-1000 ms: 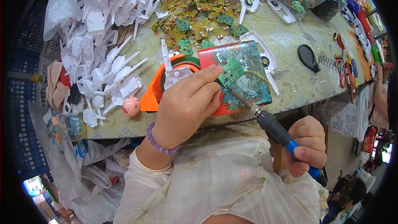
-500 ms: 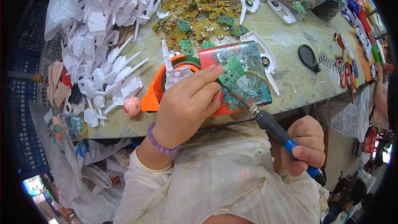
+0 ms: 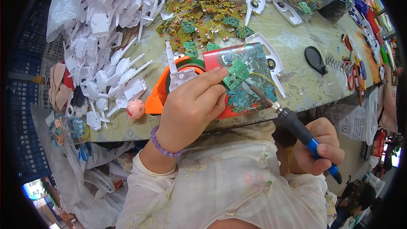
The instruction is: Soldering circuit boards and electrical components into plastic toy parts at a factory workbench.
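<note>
My left hand pinches a small green circuit board by its left edge, over a red box whose top is spattered with grey-green residue. A yellow wire trails right from the board. In my right hand is a soldering iron with a black and blue handle, its tip just off the board's lower right side. Behind my left hand sit an orange tape dispenser and a white plastic housing part. A white housing with a long arm lies against the box's right side.
A heap of circuit boards with yellow wires lies at the back. White plastic parts pile up on the left, near a pink round object. To the right are a black oval lid, a coiled spring stand and red-handled scissors.
My right hand has drawn the soldering iron slightly right, and its tip has moved away from the board's lower edge. My left hand and the board have hardly moved.
</note>
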A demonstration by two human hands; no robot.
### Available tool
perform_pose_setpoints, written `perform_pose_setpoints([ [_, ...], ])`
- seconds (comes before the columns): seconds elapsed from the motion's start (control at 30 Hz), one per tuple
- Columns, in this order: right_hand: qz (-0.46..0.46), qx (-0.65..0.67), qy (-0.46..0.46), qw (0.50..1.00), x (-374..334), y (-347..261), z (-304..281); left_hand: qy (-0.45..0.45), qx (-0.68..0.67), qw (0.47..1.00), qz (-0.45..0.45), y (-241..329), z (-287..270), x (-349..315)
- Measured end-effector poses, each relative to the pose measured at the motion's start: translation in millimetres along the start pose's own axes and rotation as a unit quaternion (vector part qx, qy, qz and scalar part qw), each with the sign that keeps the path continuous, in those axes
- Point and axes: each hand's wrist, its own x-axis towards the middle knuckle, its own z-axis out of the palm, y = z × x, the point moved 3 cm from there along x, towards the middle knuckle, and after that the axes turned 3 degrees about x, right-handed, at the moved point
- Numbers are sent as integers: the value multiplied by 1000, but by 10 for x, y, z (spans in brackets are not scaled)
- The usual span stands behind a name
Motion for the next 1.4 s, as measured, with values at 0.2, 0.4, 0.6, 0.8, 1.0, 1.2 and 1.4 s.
perform_pose_setpoints([
  [0.2, 116, -62, 41, 990, -67, -67, -140, 0, 1, 1000, 17, 7, -24, 9],
  [0.4, 139, -50, 70, 986, -53, -66, -204, 28, -7, 999, 37, 35, -129, 17],
  [0.6, 161, -25, 105, 981, -130, -10, -346, -100, 2, 994, 38, 43, -307, -105],
  [0.8, 178, -12, 138, 974, -115, 82, -246, -96, 144, 981, 89, 134, -297, -43],
  [1.0, 259, 31, 129, 957, -123, 267, 42, -44, -22, 999, -3, -2, -241, -169],
  [1.2, 503, 295, 199, 788, 74, 508, 445, 28, -85, 993, -77, 20, -120, -177],
  [1.4, 579, 306, 186, 732, 117, 564, 801, 51, -78, 994, -62, 43, -37, -75],
])
